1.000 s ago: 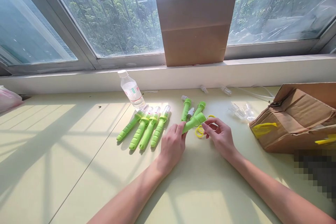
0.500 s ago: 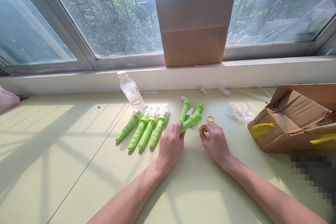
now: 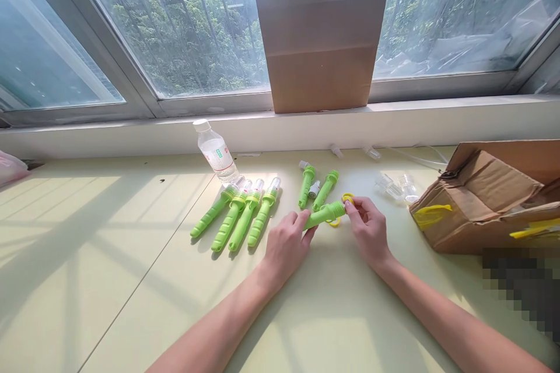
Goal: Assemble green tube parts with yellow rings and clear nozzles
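Note:
My left hand (image 3: 286,245) is closed round the lower end of a green ribbed tube (image 3: 324,214), whose threaded open end points right. My right hand (image 3: 370,227) pinches a yellow ring (image 3: 348,198) close to that threaded end. Another yellow ring (image 3: 335,222) lies on the table, partly hidden under the tube. Just beyond are two green tubes (image 3: 307,186) (image 3: 326,189) with a small clear cap (image 3: 314,189) between them. Left of my left hand, several green tubes with clear tops (image 3: 263,213) lie side by side.
A water bottle (image 3: 217,154) stands behind the left tubes. Clear plastic cups (image 3: 408,187) and small clear caps (image 3: 371,152) lie at the back right. An open cardboard box (image 3: 481,215) with yellow strips is at the right. Windows rise behind the table (image 3: 131,315).
The held tube has swung lower and now points more to the right. My right hand has moved right and up a little with its ring, close to the tube's end.

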`<state>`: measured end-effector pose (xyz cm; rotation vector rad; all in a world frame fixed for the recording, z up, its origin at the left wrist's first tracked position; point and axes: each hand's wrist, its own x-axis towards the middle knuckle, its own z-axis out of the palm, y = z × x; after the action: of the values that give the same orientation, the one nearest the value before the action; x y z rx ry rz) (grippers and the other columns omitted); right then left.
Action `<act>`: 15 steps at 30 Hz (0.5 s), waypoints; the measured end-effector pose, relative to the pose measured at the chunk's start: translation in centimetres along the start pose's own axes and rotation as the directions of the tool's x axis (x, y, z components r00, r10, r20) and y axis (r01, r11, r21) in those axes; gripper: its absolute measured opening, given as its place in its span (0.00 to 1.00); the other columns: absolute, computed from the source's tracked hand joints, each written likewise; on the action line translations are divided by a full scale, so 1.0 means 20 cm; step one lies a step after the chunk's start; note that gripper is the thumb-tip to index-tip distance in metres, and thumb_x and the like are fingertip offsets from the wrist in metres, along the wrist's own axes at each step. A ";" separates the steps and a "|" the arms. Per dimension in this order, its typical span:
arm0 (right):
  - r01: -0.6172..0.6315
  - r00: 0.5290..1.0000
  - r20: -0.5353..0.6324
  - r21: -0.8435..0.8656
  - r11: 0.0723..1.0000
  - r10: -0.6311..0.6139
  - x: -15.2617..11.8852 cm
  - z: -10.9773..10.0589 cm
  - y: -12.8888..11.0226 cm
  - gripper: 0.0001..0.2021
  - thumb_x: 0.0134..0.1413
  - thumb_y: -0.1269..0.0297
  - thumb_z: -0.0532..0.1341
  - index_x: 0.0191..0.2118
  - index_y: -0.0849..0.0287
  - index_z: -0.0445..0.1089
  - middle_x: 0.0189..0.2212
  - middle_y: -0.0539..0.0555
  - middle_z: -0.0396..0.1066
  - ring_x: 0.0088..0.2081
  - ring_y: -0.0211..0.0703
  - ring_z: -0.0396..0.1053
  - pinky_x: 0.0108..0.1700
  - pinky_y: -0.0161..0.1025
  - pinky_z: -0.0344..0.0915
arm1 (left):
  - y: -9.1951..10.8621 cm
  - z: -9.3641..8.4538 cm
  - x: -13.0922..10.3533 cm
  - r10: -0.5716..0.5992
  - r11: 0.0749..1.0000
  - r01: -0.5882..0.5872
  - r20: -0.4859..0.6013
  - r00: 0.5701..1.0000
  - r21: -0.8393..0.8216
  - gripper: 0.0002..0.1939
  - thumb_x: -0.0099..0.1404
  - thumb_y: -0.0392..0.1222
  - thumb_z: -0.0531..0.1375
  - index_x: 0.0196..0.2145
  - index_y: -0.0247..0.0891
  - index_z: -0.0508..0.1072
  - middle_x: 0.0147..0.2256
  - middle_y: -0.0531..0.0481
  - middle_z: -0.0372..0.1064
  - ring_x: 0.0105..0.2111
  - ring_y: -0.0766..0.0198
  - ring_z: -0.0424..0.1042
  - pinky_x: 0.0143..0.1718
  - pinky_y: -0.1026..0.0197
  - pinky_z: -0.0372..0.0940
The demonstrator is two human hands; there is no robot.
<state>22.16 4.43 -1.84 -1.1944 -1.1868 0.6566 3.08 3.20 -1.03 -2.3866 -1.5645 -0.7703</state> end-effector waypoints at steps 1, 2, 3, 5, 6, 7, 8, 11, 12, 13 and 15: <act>0.010 1.000 0.012 0.026 1.000 -0.010 0.00 0.00 0.00 0.12 0.62 0.52 0.62 0.37 0.56 0.73 0.39 0.56 0.71 0.40 0.47 0.72 0.43 0.46 0.73 | 0.00 0.00 0.00 0.004 1.000 -0.004 0.008 1.000 0.001 0.08 0.71 0.43 0.59 0.47 0.42 0.71 0.31 0.50 0.73 0.31 0.59 0.74 0.27 0.62 0.62; 0.022 0.999 0.023 0.045 0.999 -0.023 0.00 0.00 0.00 0.12 0.62 0.53 0.62 0.36 0.56 0.73 0.40 0.56 0.70 0.40 0.46 0.71 0.42 0.45 0.74 | 0.00 0.00 0.00 0.005 1.000 -0.005 0.013 1.000 0.001 0.09 0.71 0.43 0.59 0.48 0.42 0.71 0.31 0.50 0.73 0.30 0.60 0.75 0.27 0.62 0.62; 0.033 0.999 0.031 0.058 0.998 -0.035 -0.01 0.00 -0.01 0.12 0.62 0.53 0.62 0.35 0.56 0.74 0.41 0.56 0.68 0.40 0.46 0.70 0.40 0.45 0.75 | 0.00 0.00 0.00 0.007 1.000 -0.007 0.016 1.000 -0.002 0.09 0.71 0.43 0.59 0.48 0.42 0.71 0.32 0.50 0.73 0.31 0.60 0.75 0.27 0.62 0.62; 0.044 0.998 0.032 0.075 0.996 -0.046 -0.01 0.00 -0.02 0.12 0.62 0.53 0.62 0.34 0.56 0.74 0.42 0.56 0.64 0.41 0.45 0.69 0.38 0.43 0.76 | 0.00 0.00 0.00 0.015 1.000 -0.015 0.014 1.000 -0.008 0.09 0.71 0.43 0.59 0.48 0.42 0.71 0.32 0.50 0.73 0.30 0.60 0.75 0.26 0.62 0.62; 0.046 0.998 0.027 0.081 0.996 -0.048 -0.01 0.00 -0.02 0.12 0.62 0.53 0.62 0.33 0.56 0.74 0.42 0.56 0.63 0.41 0.45 0.69 0.37 0.43 0.76 | 0.00 0.00 0.00 0.022 1.000 -0.022 0.011 1.000 -0.011 0.09 0.71 0.44 0.59 0.48 0.42 0.71 0.32 0.50 0.73 0.30 0.60 0.75 0.26 0.62 0.62; 0.047 0.999 0.021 0.085 0.995 -0.049 -0.02 0.00 -0.03 0.12 0.61 0.54 0.62 0.33 0.56 0.74 0.43 0.56 0.63 0.41 0.45 0.69 0.36 0.43 0.77 | 0.00 0.00 0.00 0.027 1.000 -0.027 0.007 1.000 -0.014 0.09 0.71 0.44 0.59 0.48 0.42 0.71 0.32 0.50 0.73 0.30 0.60 0.75 0.26 0.62 0.62; 0.047 0.999 0.016 0.088 0.995 -0.049 -0.02 0.00 -0.03 0.12 0.61 0.54 0.62 0.33 0.57 0.74 0.43 0.56 0.62 0.41 0.45 0.69 0.35 0.43 0.77 | 0.00 0.00 0.00 0.030 0.999 -0.030 0.003 1.000 -0.015 0.10 0.71 0.43 0.59 0.48 0.41 0.71 0.32 0.50 0.73 0.30 0.60 0.75 0.26 0.62 0.62; 0.045 0.999 0.023 0.067 0.997 -0.047 -0.02 0.00 -0.03 0.13 0.61 0.53 0.62 0.32 0.57 0.74 0.43 0.56 0.63 0.41 0.46 0.69 0.34 0.42 0.77 | 0.00 0.00 0.00 0.030 0.999 -0.030 -0.002 1.000 -0.018 0.09 0.71 0.43 0.59 0.48 0.41 0.71 0.31 0.50 0.72 0.30 0.60 0.75 0.26 0.62 0.62; 0.044 0.998 0.032 0.056 0.997 -0.046 -0.02 0.00 -0.03 0.13 0.61 0.52 0.62 0.32 0.57 0.74 0.43 0.56 0.64 0.42 0.46 0.70 0.33 0.42 0.76 | 0.00 0.00 0.00 0.028 0.999 -0.029 -0.001 1.000 -0.018 0.09 0.72 0.43 0.59 0.48 0.41 0.71 0.31 0.50 0.72 0.30 0.60 0.75 0.26 0.62 0.62; 0.043 0.998 0.047 0.049 0.998 -0.045 -0.01 0.00 -0.03 0.14 0.61 0.52 0.62 0.32 0.56 0.74 0.42 0.56 0.65 0.41 0.46 0.70 0.33 0.41 0.75 | 0.00 0.00 0.00 0.026 1.000 -0.026 0.000 1.000 -0.017 0.08 0.72 0.43 0.59 0.48 0.41 0.71 0.31 0.50 0.72 0.30 0.60 0.75 0.26 0.63 0.62; 0.028 0.996 0.080 0.058 0.998 -0.033 -0.01 0.00 -0.02 0.14 0.62 0.51 0.61 0.33 0.56 0.74 0.38 0.55 0.69 0.38 0.45 0.70 0.34 0.41 0.74 | 0.00 0.00 0.00 0.023 1.000 -0.022 0.004 1.000 -0.011 0.09 0.72 0.43 0.59 0.48 0.42 0.71 0.32 0.50 0.73 0.31 0.60 0.75 0.27 0.63 0.63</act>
<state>22.05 4.04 -1.46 -1.1086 -1.2443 0.7169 3.02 3.18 -1.06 -2.4109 -1.5364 -0.7712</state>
